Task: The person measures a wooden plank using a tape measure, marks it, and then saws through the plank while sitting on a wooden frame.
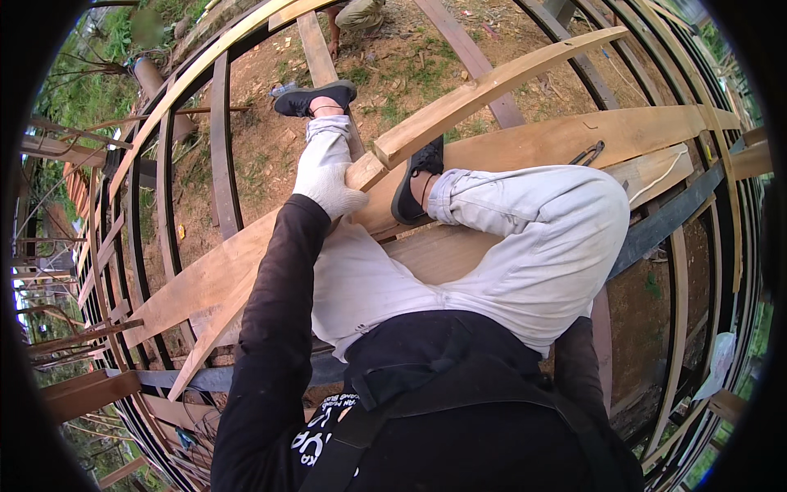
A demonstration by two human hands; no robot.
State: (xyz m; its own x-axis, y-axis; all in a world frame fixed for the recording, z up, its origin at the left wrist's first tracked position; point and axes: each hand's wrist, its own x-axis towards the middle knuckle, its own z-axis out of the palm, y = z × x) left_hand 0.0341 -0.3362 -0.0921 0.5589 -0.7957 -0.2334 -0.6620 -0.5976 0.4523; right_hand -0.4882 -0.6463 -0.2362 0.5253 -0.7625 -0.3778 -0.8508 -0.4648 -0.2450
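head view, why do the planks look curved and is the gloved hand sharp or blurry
Head view: fisheye bends the straight planks and metal bars toward the rim, with black corners; even daylight, no glare; the white-gloved left hand is sharp at centre.

Gloved left hand [326,182] gripping wooden plank [484,88], crouched on timber frame [213,283]
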